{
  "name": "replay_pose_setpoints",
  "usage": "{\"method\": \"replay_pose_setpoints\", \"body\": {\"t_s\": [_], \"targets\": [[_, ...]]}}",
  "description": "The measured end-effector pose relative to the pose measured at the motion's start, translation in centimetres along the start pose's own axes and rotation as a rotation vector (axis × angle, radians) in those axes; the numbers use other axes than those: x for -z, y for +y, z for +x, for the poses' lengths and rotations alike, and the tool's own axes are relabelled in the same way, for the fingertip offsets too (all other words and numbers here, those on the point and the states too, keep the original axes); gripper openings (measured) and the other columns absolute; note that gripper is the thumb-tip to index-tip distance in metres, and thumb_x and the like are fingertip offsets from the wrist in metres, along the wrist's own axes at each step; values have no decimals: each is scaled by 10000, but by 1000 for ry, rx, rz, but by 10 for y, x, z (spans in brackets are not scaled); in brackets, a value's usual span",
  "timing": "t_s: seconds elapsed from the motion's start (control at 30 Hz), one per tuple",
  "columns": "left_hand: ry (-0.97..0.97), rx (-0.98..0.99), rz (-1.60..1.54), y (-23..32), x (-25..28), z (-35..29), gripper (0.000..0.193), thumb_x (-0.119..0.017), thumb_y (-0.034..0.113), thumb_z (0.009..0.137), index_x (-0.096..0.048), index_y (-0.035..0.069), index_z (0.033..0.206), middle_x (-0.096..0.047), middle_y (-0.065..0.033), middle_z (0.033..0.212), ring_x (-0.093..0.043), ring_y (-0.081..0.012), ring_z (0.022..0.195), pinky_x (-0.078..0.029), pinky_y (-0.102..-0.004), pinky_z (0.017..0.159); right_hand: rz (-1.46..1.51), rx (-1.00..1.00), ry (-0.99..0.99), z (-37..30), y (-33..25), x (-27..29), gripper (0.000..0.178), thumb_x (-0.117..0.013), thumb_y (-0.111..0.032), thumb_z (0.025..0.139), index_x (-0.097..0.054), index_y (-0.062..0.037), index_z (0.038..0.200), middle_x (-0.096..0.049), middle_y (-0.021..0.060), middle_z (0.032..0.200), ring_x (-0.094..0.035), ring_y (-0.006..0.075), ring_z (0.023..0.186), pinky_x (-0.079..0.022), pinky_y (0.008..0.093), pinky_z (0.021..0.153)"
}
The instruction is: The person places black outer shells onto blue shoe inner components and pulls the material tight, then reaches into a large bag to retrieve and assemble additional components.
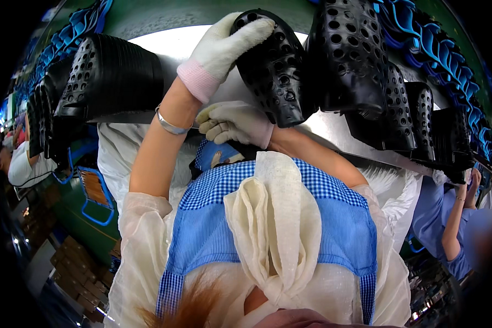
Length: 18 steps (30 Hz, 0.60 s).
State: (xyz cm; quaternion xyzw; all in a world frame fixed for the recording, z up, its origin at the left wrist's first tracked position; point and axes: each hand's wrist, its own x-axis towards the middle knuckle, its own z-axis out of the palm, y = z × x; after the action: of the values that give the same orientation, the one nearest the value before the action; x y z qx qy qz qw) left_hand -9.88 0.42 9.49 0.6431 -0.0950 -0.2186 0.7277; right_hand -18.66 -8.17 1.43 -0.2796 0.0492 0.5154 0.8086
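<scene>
My left hand (pixel 224 46), in a white glove with a pink cuff, grips the far end of a black perforated plastic shell (pixel 276 71), with a digit stretched over its holed face. The shell stands tilted above the bench's near edge. Just nearer to my body, my right hand (pixel 238 123), also gloved, has its fingers curled closed; whatever they hold, if anything, is hidden. Right beside the held shell is a larger stack of similar black shells (pixel 350 54).
More nested black shells (pixel 112 76) lie at the left of the metal bench (pixel 175 41), and others (pixel 399 109) line its right side. Rows of blue parts (pixel 443 49) run behind. One person (pixel 456 218) sits at the right, another (pixel 30 164) at the left. A blue-framed chair (pixel 95 194) stands at left.
</scene>
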Motion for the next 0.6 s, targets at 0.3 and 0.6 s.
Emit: {"method": "replay_pose_setpoints", "body": {"t_s": [0.3, 0.6], "targets": [[-59, -363, 1023, 12, 0, 36, 444, -689, 380, 774, -641, 42, 1058, -582, -171, 1056, -508, -321, 1053, -422, -392, 935, -142, 10, 65, 3, -3, 4, 338, -436, -177, 932, -511, 81, 1136, -584, 102, 936, -571, 120, 758, -514, 239, 677], [153, 29, 431, -6, 52, -126, 347, -575, 190, 899, -577, 19, 1201, -620, -69, 1054, -588, -142, 926, -478, -275, 823, -188, -61, 71, 1, -1, -7, 293, -445, -174, 950, -539, 45, 1121, -582, 72, 930, -546, 116, 759, -494, 240, 692]]}}
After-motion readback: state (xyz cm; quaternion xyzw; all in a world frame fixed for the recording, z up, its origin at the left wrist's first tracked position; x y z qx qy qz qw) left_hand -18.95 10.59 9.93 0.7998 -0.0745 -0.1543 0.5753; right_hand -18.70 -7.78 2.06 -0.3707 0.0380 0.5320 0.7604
